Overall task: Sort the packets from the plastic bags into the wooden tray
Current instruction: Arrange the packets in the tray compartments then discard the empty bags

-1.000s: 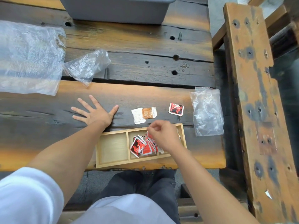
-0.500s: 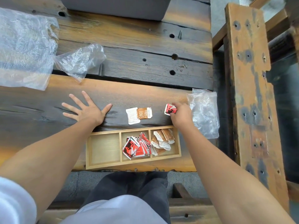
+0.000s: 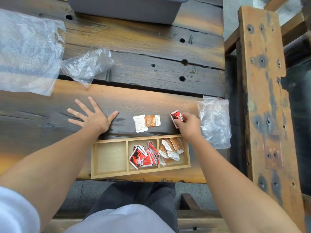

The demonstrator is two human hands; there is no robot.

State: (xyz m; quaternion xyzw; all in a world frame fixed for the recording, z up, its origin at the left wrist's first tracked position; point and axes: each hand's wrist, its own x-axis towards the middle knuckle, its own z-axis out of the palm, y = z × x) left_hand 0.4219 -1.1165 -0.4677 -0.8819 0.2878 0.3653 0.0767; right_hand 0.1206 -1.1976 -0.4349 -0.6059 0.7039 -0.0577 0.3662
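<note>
Right of centre, the right hand point(image 3: 188, 126) pinches a red packet point(image 3: 176, 116) just beyond the wooden tray point(image 3: 109, 174)

Centre right is where it's happening: thumb and curled fingers are clamped on that red packet, just past the tray's far rim. Whether the packet is clear of the table point(image 3: 134, 47), I can't tell. Immediately right of the hand lies a clear plastic bag point(image 3: 214, 121), flat at the table's edge.

Across to centre left, the left hand point(image 3: 91, 116) is spread wide, palm down, fingers fanned and pressed on the dark plank, holding nothing.

Between the two hands, two packets lie loose on the table: a white packet point(image 3: 139, 123) and a brown packet point(image 3: 151, 121), touching, side by side.

Down at lower centre, the tray sits at the near edge of the table. Its middle compartment holds a heap of red packets point(image 3: 143, 156); its right compartment holds a pile of brown and white packets point(image 3: 170, 148).

Up at upper left, a small crumpled bag point(image 3: 87, 66) lies beside a large sheet of plastic point(image 3: 28, 52). Top centre, a grey tub point(image 3: 124, 7) stands on the far planks
</note>
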